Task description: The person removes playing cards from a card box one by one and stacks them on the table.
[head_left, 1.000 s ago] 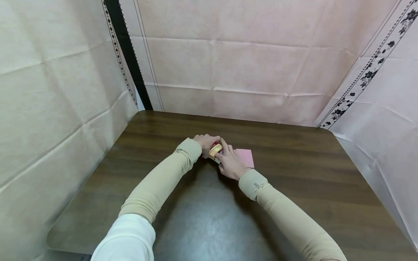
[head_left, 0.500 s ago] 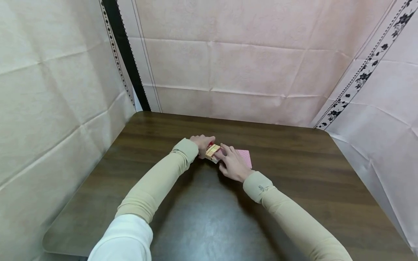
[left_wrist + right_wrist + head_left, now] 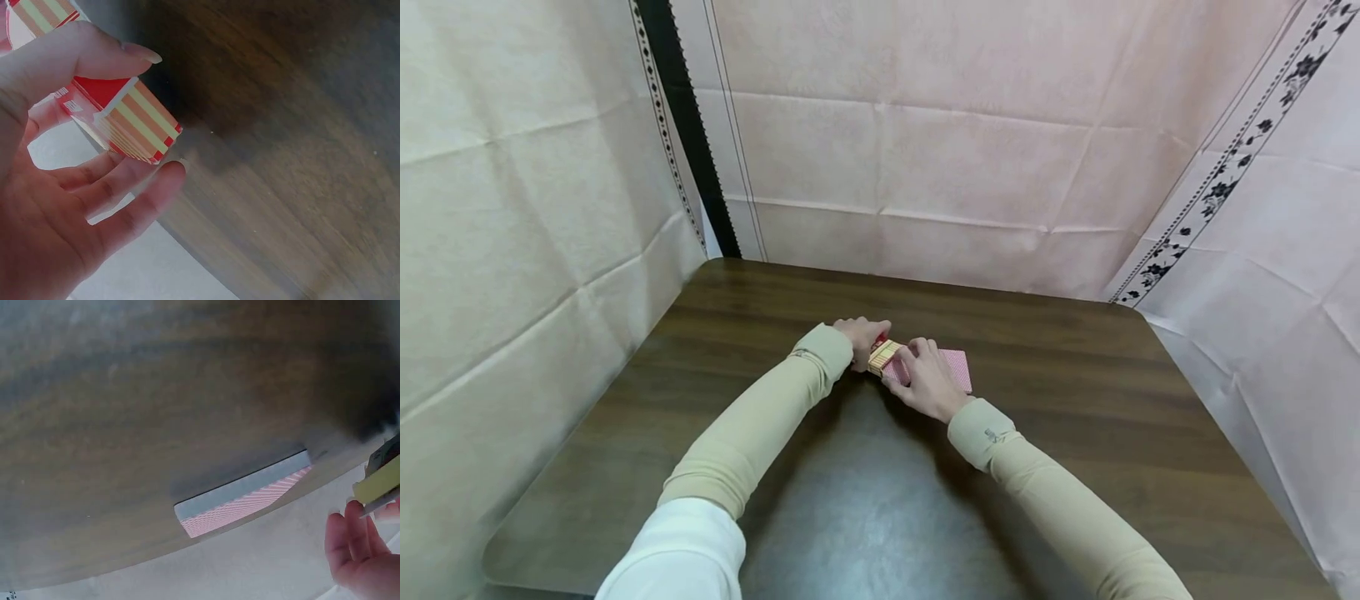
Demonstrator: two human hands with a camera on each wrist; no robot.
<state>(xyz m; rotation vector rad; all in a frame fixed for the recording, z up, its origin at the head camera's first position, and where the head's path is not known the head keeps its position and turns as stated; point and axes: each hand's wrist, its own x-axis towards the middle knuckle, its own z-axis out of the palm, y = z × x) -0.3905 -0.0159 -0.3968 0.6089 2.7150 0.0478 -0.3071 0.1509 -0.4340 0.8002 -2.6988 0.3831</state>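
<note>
My left hand (image 3: 863,337) grips a red box with cream and orange stripes (image 3: 883,356), tilted over the table. In the left wrist view, the thumb of the left hand (image 3: 56,206) lies across the red upper face of the striped box (image 3: 134,122); the fingers curl beneath. My right hand (image 3: 929,382) pinches a pink-patterned block like a card deck (image 3: 897,372) right at the box's near end, thumb below and forefinger above. In the right wrist view, a second pink-patterned deck (image 3: 244,503) with pale sides lies on the table, just right of the right hand.
A dark brown wooden table (image 3: 820,475) with rounded corners spreads under both arms. Pale creased cloth (image 3: 955,167) hangs behind and at both sides. At the back left runs a black strip (image 3: 696,125).
The left hand and box have shifted slightly left and toward me. My right fingers have curled further, and more of the pink block shows beside the box. The deck on the table stays put.
</note>
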